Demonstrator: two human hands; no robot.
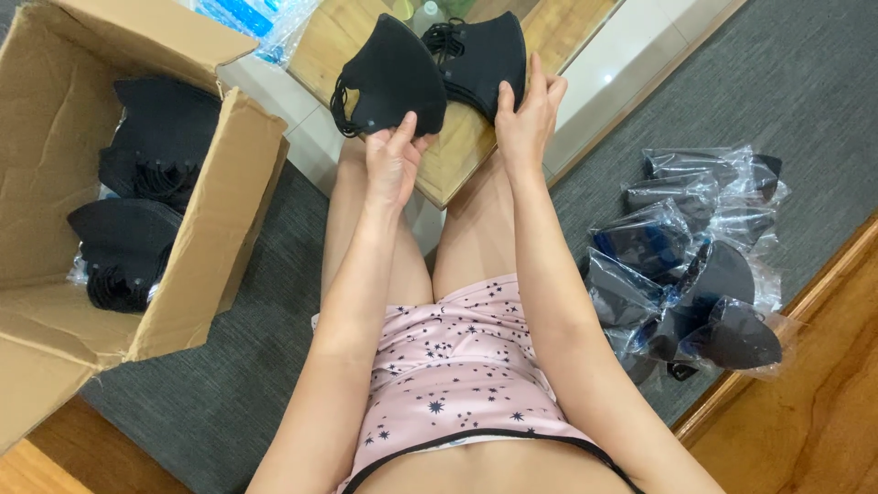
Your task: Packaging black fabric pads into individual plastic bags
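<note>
left hand (391, 163): fingers closed on the near edge of a black mask (393, 78)
right hand (528, 117): fingers curled around a second mask stack (485, 57)
masks: over the far wooden tabletop (457, 155)
left: cardboard box (210, 201)
right: bagged masks (695, 265) on carpet

Cardboard box (110, 183): cut off left | blue packets (247, 18): cropped at top | bagged masks (695, 265): contents blurred by plastic

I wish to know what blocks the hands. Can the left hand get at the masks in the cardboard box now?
Probably not at once: the left hand already holds a black mask. The box is open, with its masks uncovered.
</note>
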